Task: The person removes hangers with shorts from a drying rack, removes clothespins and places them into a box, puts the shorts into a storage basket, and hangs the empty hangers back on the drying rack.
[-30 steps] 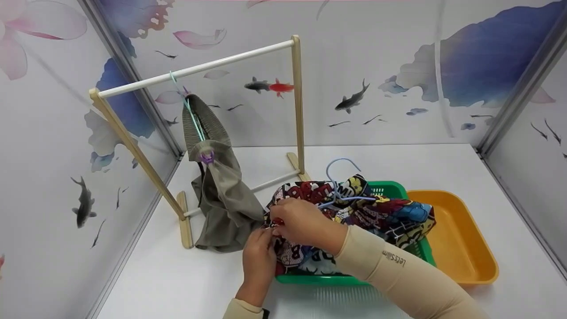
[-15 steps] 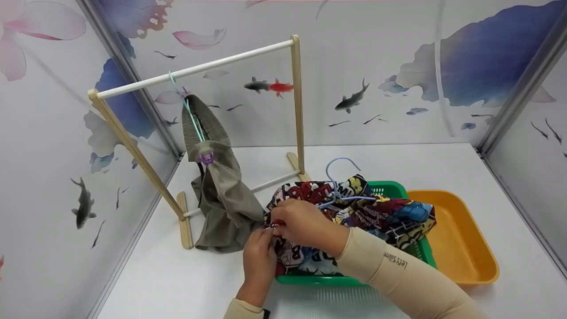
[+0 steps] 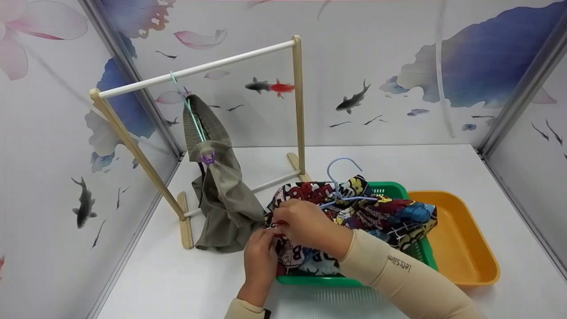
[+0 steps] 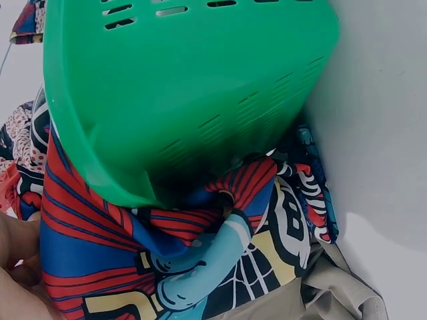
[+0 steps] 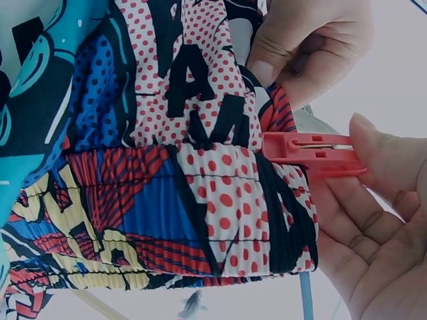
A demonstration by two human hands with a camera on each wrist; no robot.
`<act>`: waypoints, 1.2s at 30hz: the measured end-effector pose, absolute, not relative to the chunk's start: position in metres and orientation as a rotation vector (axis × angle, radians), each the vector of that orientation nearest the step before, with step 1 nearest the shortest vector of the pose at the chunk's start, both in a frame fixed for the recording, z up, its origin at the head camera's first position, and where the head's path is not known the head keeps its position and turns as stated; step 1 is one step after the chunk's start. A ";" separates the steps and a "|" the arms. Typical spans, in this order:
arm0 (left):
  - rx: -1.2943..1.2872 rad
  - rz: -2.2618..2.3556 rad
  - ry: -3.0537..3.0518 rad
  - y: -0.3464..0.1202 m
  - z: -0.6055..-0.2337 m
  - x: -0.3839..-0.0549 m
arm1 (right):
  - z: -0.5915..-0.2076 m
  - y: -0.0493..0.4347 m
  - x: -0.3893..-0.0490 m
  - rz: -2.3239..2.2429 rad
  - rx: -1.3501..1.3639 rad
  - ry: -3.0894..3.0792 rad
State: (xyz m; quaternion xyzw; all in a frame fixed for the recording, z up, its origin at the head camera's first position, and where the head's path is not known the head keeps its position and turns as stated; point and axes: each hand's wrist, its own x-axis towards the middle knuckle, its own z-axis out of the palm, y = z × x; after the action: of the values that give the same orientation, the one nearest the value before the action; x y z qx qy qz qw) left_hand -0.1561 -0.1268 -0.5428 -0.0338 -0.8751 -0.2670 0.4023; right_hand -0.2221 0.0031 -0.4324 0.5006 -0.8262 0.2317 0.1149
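Observation:
Comic-print shorts (image 3: 363, 217) with a gathered elastic waistband (image 5: 227, 210) lie bunched over a green basket (image 3: 325, 281). A light-blue hanger (image 3: 340, 195) sits at the waistband, its hook upward. My right hand (image 3: 310, 223) pinches a red clothespin (image 5: 313, 152) between thumb and fingers. In the right wrist view the clothespin's front end lies on the fabric beside the waistband. My left hand (image 3: 260, 261) pinches the cloth close by; its thumb and finger show near the top of the right wrist view. Part of the shorts drapes below the basket rim in the left wrist view.
A wooden rack (image 3: 298, 106) with a white bar stands at the back left. Olive trousers (image 3: 228, 195) hang there on a mint hanger (image 3: 195, 119), with a purple clothespin (image 3: 207, 157) on the waist. A yellow tray (image 3: 476, 239) is right of the basket. Patterned walls enclose the table.
My right hand and forearm have shifted very slightly to the right. The left hand, the shorts and the hanger stay almost where they were.

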 end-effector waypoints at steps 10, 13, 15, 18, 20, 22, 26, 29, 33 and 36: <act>-0.089 -0.668 -2.196 -0.126 -0.541 -0.155 | -0.436 0.004 -0.222 0.703 1.453 -2.356; -0.087 -0.661 -2.194 -0.126 -0.541 -0.156 | -0.437 0.004 -0.222 0.721 1.454 -2.327; -0.088 -0.669 -2.199 -0.126 -0.542 -0.156 | -0.436 0.004 -0.221 0.729 1.454 -2.311; -0.095 -0.672 -2.211 -0.125 -0.544 -0.156 | -0.433 0.003 -0.220 0.732 1.457 -2.296; -0.099 -0.673 -2.215 -0.125 -0.546 -0.157 | -0.431 0.003 -0.219 0.733 1.463 -2.295; -0.099 -0.666 -2.217 -0.125 -0.546 -0.157 | -0.429 0.003 -0.218 0.740 1.471 -2.301; -0.104 -0.668 -2.215 -0.126 -0.547 -0.157 | -0.425 0.005 -0.216 0.773 1.483 -2.286; -0.091 -0.675 -2.234 -0.125 -0.546 -0.156 | -0.424 0.008 -0.214 0.798 1.489 -2.255; -0.039 -0.675 -2.278 -0.123 -0.545 -0.155 | -0.422 0.014 -0.213 0.811 1.473 -2.241; -0.018 -0.661 -2.287 -0.122 -0.544 -0.155 | -0.420 0.022 -0.210 0.807 1.446 -2.274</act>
State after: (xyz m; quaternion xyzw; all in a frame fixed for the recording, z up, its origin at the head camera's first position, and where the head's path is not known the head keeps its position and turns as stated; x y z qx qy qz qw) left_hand -0.1547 -0.1223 -0.5445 -0.0072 -0.8920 -0.2577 0.3713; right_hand -0.2104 0.0215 -0.4198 0.5072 -0.7974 0.2830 0.1636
